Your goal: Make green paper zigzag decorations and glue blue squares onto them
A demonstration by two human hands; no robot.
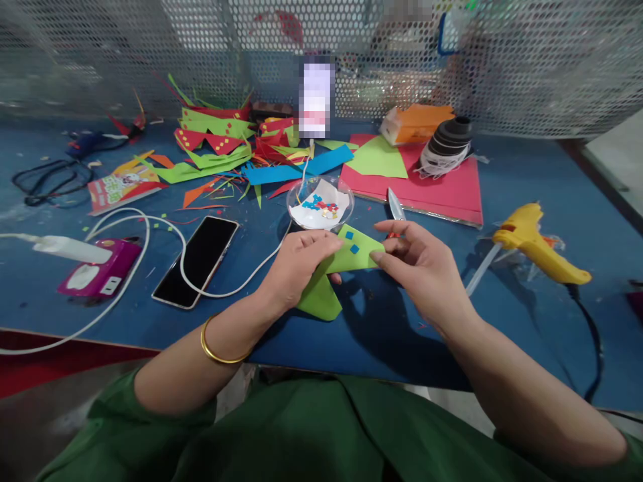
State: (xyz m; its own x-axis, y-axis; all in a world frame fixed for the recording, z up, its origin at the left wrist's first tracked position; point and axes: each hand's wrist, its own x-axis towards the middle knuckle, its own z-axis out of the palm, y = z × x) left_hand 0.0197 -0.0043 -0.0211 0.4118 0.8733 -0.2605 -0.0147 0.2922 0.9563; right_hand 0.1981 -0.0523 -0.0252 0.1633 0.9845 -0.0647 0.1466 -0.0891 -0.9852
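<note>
Wide blue worktable [60,321] here, fenced at the back by perforated metal mesh [527,60], and it's busy. Take the clear plastic dish [320,203] as the marker. Right of it and farther back lies the big red card sheet [442,187], a green sheet [379,159] and a banded spool [449,144] resting on it. Left of the dish and farther back, a heap of red and green paper offcuts [216,144]. Far right of the dish, a yellow glue gun [537,251] lies on its side. Left of the dish and nearer the person, a dark phone [197,261] lies flat, a white cable [151,224] looping past it, and farther left a pink box [98,276].

Just in front of the dish, the action: a folded green paper piece [336,274], already carrying two small blue squares [352,242], is held above the table between both hands. The left hand [296,268] grips its left side, fingers curled and pressed onto the paper. The right hand [422,264] pinches the right tip between thumb and forefinger, other fingers loosely bent, something red-handled tucked among them; a blade tip [395,203] pokes out behind.

My read: decorating is under way, squares going on one at a time. The next move likely calls for picking another tiny cut piece from the dish, so one hand must free up while the other keeps the paper steady.
</note>
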